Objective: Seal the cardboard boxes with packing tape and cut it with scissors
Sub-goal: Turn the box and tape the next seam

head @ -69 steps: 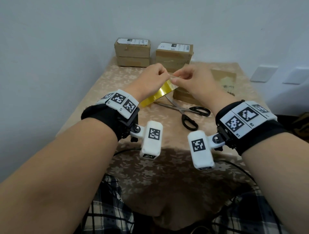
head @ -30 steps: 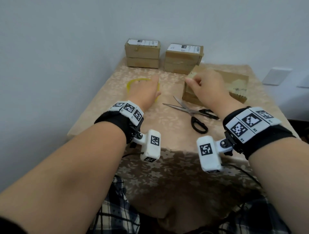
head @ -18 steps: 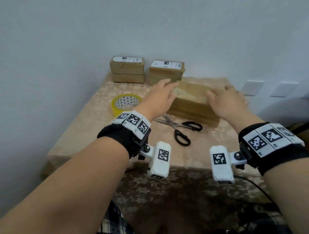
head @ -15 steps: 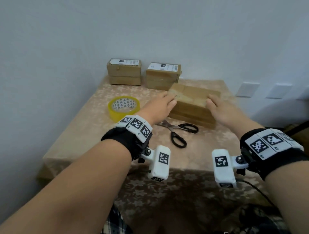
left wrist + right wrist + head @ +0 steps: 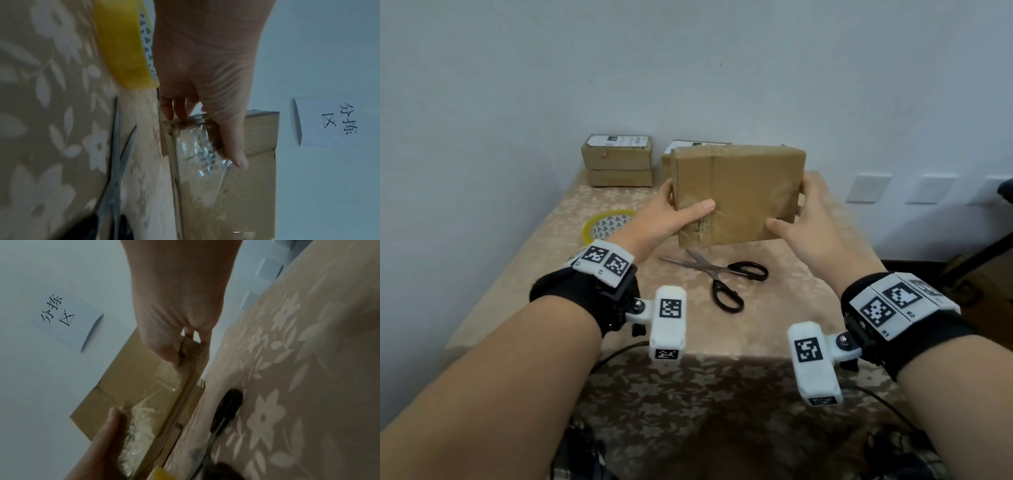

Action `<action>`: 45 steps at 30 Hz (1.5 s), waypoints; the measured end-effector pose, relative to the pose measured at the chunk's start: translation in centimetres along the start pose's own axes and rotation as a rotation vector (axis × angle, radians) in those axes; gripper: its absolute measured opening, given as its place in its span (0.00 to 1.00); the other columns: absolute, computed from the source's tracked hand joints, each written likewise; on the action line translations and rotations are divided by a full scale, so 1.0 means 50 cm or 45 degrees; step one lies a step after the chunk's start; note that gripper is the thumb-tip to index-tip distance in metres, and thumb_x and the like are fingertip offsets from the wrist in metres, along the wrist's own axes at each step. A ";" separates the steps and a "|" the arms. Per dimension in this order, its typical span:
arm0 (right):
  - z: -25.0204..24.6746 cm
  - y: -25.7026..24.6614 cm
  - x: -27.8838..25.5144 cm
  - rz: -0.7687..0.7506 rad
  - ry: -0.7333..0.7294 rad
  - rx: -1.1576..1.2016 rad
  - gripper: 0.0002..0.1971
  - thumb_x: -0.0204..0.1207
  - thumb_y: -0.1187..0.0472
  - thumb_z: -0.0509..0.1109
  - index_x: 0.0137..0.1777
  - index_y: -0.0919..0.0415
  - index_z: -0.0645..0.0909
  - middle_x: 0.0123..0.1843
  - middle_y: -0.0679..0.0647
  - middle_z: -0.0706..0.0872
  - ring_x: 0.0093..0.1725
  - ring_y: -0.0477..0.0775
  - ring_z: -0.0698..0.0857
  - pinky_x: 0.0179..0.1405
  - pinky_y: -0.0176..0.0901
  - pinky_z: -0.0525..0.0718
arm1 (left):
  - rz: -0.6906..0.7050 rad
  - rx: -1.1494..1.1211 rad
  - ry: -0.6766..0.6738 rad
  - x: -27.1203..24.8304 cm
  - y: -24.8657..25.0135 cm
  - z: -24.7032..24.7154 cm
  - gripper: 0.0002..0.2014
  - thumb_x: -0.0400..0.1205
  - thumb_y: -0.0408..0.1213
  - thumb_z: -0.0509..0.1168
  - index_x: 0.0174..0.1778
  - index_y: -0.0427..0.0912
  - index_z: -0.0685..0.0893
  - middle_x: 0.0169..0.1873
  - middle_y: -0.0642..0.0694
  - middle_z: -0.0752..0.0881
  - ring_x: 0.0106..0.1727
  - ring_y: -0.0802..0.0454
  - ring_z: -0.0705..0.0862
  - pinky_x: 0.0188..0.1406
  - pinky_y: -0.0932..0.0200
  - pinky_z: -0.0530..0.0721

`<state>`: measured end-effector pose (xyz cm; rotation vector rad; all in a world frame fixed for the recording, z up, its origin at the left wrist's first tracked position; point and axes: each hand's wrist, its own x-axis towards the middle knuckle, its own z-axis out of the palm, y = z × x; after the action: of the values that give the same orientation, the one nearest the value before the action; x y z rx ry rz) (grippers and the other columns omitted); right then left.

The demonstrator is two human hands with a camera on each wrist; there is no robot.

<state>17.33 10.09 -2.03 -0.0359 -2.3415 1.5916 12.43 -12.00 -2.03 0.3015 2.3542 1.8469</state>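
Cardboard box (image 5: 738, 195) is up off the surface (image 5: 791, 308), tilted on edge between my hands, above the scissors (image 5: 717, 275). A paper sign (image 5: 320, 120) on the wall carries handwritten characters, "分拣区". Two stacked boxes (image 5: 618, 161) behind the held box bear white printed labels too small to read. The surface wears a beige floral cloth against a pale wall. My left hand (image 5: 666, 219) grips the box's left end, thumb across crinkled clear tape on its face. My right hand (image 5: 808, 222) grips the right end, thumb on the front. Left of the box, the yellow tape roll (image 5: 607, 226) lies flat.
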 end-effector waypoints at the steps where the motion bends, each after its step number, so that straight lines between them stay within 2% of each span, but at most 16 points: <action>1: 0.008 -0.004 -0.004 0.007 -0.009 -0.003 0.38 0.72 0.73 0.73 0.79 0.56 0.60 0.68 0.48 0.75 0.68 0.49 0.77 0.70 0.53 0.78 | 0.001 -0.008 -0.003 -0.007 0.004 -0.009 0.42 0.69 0.52 0.76 0.76 0.43 0.66 0.62 0.51 0.83 0.57 0.60 0.85 0.57 0.59 0.85; 5: 0.051 -0.035 -0.032 0.123 -0.294 -0.352 0.38 0.75 0.59 0.75 0.81 0.59 0.59 0.65 0.49 0.76 0.66 0.51 0.77 0.62 0.39 0.74 | 0.145 -0.021 0.315 -0.015 0.003 -0.048 0.38 0.68 0.49 0.79 0.68 0.44 0.67 0.56 0.56 0.80 0.57 0.61 0.82 0.54 0.63 0.83; 9: 0.108 -0.026 -0.045 0.139 -0.902 -1.148 0.40 0.66 0.32 0.73 0.74 0.54 0.70 0.68 0.57 0.71 0.68 0.60 0.70 0.62 0.50 0.74 | 0.204 0.032 0.382 -0.022 -0.016 -0.069 0.43 0.61 0.55 0.79 0.66 0.49 0.63 0.64 0.51 0.78 0.65 0.54 0.79 0.66 0.45 0.80; 13: 0.121 -0.006 -0.018 0.038 -0.666 -1.200 0.21 0.73 0.47 0.72 0.63 0.55 0.79 0.58 0.57 0.78 0.55 0.58 0.79 0.54 0.50 0.81 | 0.254 0.052 0.318 -0.020 -0.036 -0.078 0.37 0.69 0.37 0.79 0.65 0.50 0.60 0.61 0.56 0.76 0.66 0.55 0.77 0.68 0.49 0.78; 16: 0.091 0.019 0.002 0.087 -0.387 -1.300 0.10 0.77 0.57 0.67 0.54 0.60 0.82 0.50 0.60 0.85 0.46 0.60 0.84 0.46 0.49 0.85 | 0.308 0.081 0.223 -0.023 -0.037 -0.079 0.38 0.71 0.29 0.77 0.67 0.48 0.59 0.63 0.52 0.75 0.64 0.58 0.77 0.60 0.65 0.79; 18: 0.063 0.041 0.010 0.163 -0.267 -1.378 0.08 0.77 0.59 0.65 0.50 0.61 0.82 0.46 0.60 0.86 0.42 0.61 0.83 0.42 0.49 0.85 | 0.323 0.170 0.170 -0.028 -0.034 -0.081 0.40 0.70 0.28 0.77 0.70 0.43 0.58 0.64 0.49 0.75 0.63 0.59 0.76 0.54 0.74 0.78; 20: 0.041 0.059 0.018 0.207 -0.163 -1.346 0.10 0.78 0.61 0.64 0.55 0.63 0.81 0.51 0.62 0.86 0.47 0.64 0.83 0.47 0.52 0.85 | 0.296 0.310 0.108 -0.031 -0.033 -0.084 0.40 0.69 0.33 0.79 0.69 0.44 0.59 0.64 0.50 0.75 0.64 0.56 0.76 0.58 0.68 0.78; 22: 0.028 0.061 0.024 0.165 -0.017 -1.071 0.18 0.80 0.61 0.65 0.69 0.62 0.75 0.62 0.63 0.82 0.59 0.64 0.81 0.57 0.52 0.81 | 0.252 0.477 0.044 -0.035 -0.030 -0.081 0.41 0.69 0.38 0.79 0.69 0.44 0.59 0.62 0.53 0.74 0.64 0.53 0.77 0.61 0.57 0.79; 25: 0.035 0.019 0.024 0.000 0.182 -0.285 0.26 0.81 0.67 0.61 0.78 0.54 0.66 0.66 0.55 0.78 0.56 0.50 0.82 0.55 0.35 0.79 | 0.187 0.653 0.037 -0.037 -0.022 -0.069 0.42 0.68 0.44 0.79 0.71 0.42 0.59 0.62 0.51 0.73 0.64 0.51 0.76 0.58 0.57 0.77; 26: 0.042 -0.001 0.023 -0.037 0.157 -0.046 0.28 0.79 0.70 0.58 0.78 0.50 0.66 0.66 0.51 0.76 0.57 0.45 0.81 0.58 0.32 0.79 | 0.162 0.658 0.040 -0.038 -0.015 -0.065 0.43 0.68 0.46 0.79 0.71 0.41 0.59 0.64 0.49 0.74 0.65 0.51 0.76 0.59 0.57 0.77; 28: 0.052 -0.030 0.025 -0.058 0.061 0.223 0.29 0.76 0.72 0.55 0.75 0.47 0.71 0.69 0.45 0.76 0.68 0.45 0.77 0.72 0.44 0.75 | 0.145 0.542 0.017 -0.037 -0.005 -0.058 0.45 0.68 0.50 0.78 0.72 0.40 0.57 0.69 0.48 0.72 0.68 0.52 0.74 0.66 0.55 0.76; 31: 0.054 -0.047 0.026 -0.053 -0.001 0.060 0.20 0.84 0.57 0.55 0.75 0.49 0.75 0.72 0.47 0.74 0.73 0.45 0.69 0.78 0.43 0.62 | 0.178 0.334 -0.072 -0.040 0.000 -0.051 0.57 0.63 0.63 0.76 0.79 0.54 0.45 0.79 0.48 0.62 0.77 0.53 0.66 0.76 0.50 0.69; 33: 0.050 -0.043 0.025 -0.024 -0.076 -0.167 0.23 0.85 0.45 0.56 0.78 0.45 0.68 0.71 0.49 0.66 0.68 0.43 0.66 0.66 0.27 0.61 | 0.228 0.362 -0.125 -0.049 -0.003 -0.046 0.57 0.62 0.69 0.72 0.79 0.63 0.42 0.81 0.50 0.57 0.79 0.54 0.63 0.77 0.50 0.67; 35: 0.046 -0.043 0.022 -0.019 -0.131 -0.283 0.25 0.81 0.41 0.61 0.77 0.43 0.68 0.66 0.51 0.63 0.62 0.46 0.68 0.50 0.19 0.65 | 0.280 0.381 -0.151 -0.056 -0.007 -0.048 0.52 0.64 0.66 0.73 0.78 0.62 0.50 0.77 0.49 0.63 0.74 0.53 0.70 0.74 0.50 0.73; 37: 0.043 -0.046 0.021 -0.059 -0.117 -0.358 0.22 0.79 0.41 0.64 0.71 0.44 0.72 0.64 0.53 0.66 0.57 0.49 0.72 0.40 0.21 0.67 | 0.312 0.430 -0.104 -0.059 -0.004 -0.054 0.46 0.65 0.61 0.74 0.77 0.56 0.60 0.70 0.50 0.70 0.68 0.53 0.74 0.70 0.49 0.76; 45: 0.048 -0.057 0.028 -0.075 -0.053 -0.468 0.22 0.79 0.43 0.66 0.68 0.52 0.72 0.66 0.57 0.71 0.55 0.52 0.75 0.43 0.35 0.73 | 0.340 0.699 0.054 -0.054 0.009 -0.053 0.40 0.66 0.63 0.73 0.71 0.51 0.68 0.59 0.52 0.77 0.58 0.54 0.77 0.56 0.57 0.78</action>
<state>15.80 7.08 0.08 -0.0146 -2.6093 1.1277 14.50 -15.05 -1.02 0.6650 2.9357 1.2555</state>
